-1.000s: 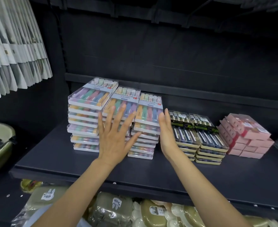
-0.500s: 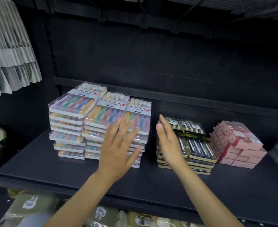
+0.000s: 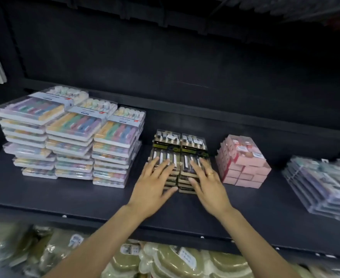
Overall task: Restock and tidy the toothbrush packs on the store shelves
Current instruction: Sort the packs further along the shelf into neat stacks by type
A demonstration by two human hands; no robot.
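Two side-by-side stacks of dark toothbrush packs (image 3: 180, 145) with black-and-gold labels stand mid-shelf. My left hand (image 3: 155, 183) lies flat with spread fingers on the front of the left stack. My right hand (image 3: 206, 181), with a ring on one finger, lies flat on the front of the right stack. Three taller stacks of pastel toothbrush packs (image 3: 74, 135) in clear cases stand to the left, apart from my hands. The lower packs of the dark stacks are partly hidden by my hands.
The dark shelf (image 3: 84, 199) has a raised back ledge. Pink boxes (image 3: 243, 161) are stacked just right of the dark packs. Clear flat packs (image 3: 323, 183) lie at the far right. Bagged green items (image 3: 175, 261) fill the shelf below.
Both hands left the pastel stacks and moved right onto the dark packs. The view swung right and down, so the pastel stacks now sit further left.
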